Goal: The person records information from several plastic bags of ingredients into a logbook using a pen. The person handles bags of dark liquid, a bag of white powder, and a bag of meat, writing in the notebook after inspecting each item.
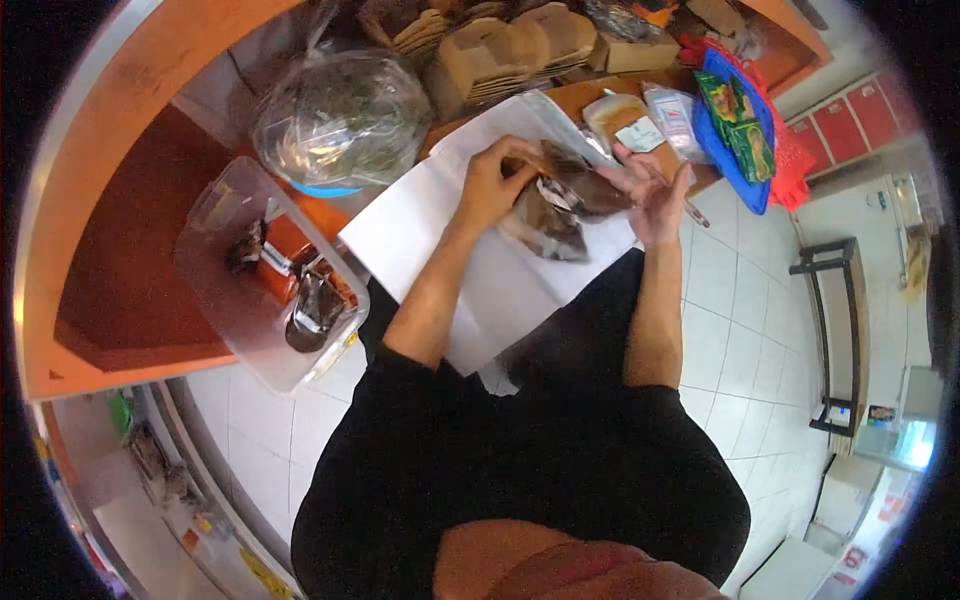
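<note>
A clear plastic pouch with brown contents (548, 228) is over a large white sheet (430, 215) in front of me, its outline partly blurred. My left hand (492, 185) pinches the pouch's left upper edge between thumb and fingers. On the other side, my right hand (652, 198) has its fingers stretched and apart, palm partly turned up, close beside the pouch's right end. Whether those fingertips touch the plastic I cannot tell. To the left, a clear plastic bin (225, 300) holds several similar dark brown pouches (318, 310).
A bulging clear bag of greenish contents (345, 120) sits behind the sheet. Stacked brown cardboard trays (490, 58) line the back. At right are a blue tray (712, 135) with green packets (748, 150), and white plastic packets (675, 120). An orange counter edge (110, 375) curves around the left.
</note>
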`<state>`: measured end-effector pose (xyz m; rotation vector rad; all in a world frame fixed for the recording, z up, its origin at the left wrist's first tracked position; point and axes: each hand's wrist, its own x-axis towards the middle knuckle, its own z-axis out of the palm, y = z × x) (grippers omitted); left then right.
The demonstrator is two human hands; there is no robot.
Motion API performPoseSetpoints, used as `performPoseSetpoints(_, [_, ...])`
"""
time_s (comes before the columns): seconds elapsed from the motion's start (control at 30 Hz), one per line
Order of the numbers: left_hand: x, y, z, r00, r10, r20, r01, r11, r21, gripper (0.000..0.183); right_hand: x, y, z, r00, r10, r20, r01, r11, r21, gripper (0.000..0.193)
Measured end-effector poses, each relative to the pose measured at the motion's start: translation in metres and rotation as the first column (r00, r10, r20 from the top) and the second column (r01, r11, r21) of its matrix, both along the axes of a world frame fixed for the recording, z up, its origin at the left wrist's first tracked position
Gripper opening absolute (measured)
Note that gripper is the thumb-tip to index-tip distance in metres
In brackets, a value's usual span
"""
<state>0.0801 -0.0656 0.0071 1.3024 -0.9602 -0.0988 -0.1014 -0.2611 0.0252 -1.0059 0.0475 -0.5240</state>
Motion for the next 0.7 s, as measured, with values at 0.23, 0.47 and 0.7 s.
performPoseSetpoints(0.23, [-0.009,0.003,0.009,0.997,0.074,0.017,-0.076,0.983,0.167,0.031,0.000,0.024,0.014,0.955,-0.234,-0.183,-0.021,0.559,-0.829,0.054])
performPoseSetpoints(0.47, [-0.066,0.037,0.032,0.787,-0.103,0.608,-0.299,0.798,0.522,0.053,-0.009,0.009,-0.005,0.875,-0.473,-0.103,0.100,0.386,-0.917,0.034])
performPoseSetpoints(0.7, [-0.084,0.048,0.012,0.785,-0.131,0.605,-0.351,0.712,0.609,0.115,-0.026,-0.019,0.034,0.764,-0.604,-0.226,0.263,0.612,-0.746,0.016])
